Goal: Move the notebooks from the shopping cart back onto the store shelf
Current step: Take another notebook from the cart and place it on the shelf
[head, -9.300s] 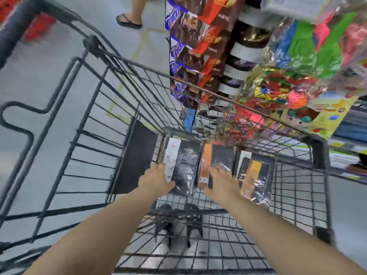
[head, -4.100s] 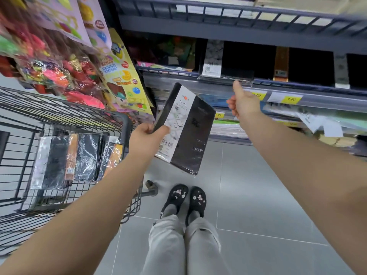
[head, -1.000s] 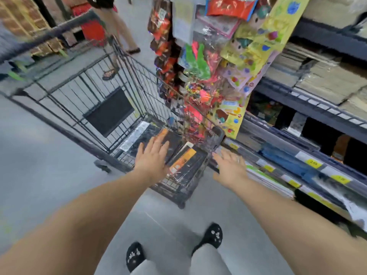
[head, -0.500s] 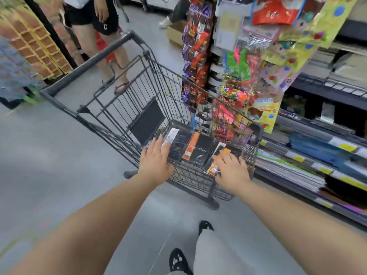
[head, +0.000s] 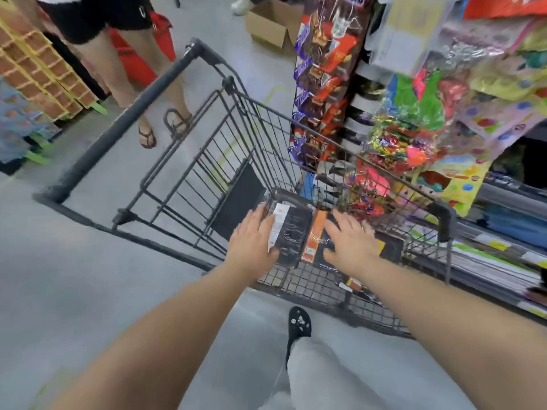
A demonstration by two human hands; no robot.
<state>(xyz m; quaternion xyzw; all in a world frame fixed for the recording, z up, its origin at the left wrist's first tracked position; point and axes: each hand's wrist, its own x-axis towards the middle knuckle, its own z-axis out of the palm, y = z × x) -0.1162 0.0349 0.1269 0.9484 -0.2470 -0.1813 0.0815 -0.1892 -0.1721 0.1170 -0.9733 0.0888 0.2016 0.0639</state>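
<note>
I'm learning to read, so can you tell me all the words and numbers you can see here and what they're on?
"C", perhaps: a small white mark on the black shorts.
Too blurred: print on the white-banded notebook.
Too blurred: print on the orange-banded notebook.
Too blurred: brand lettering on the candy bags.
Too small: the yellow shelf tags.
</note>
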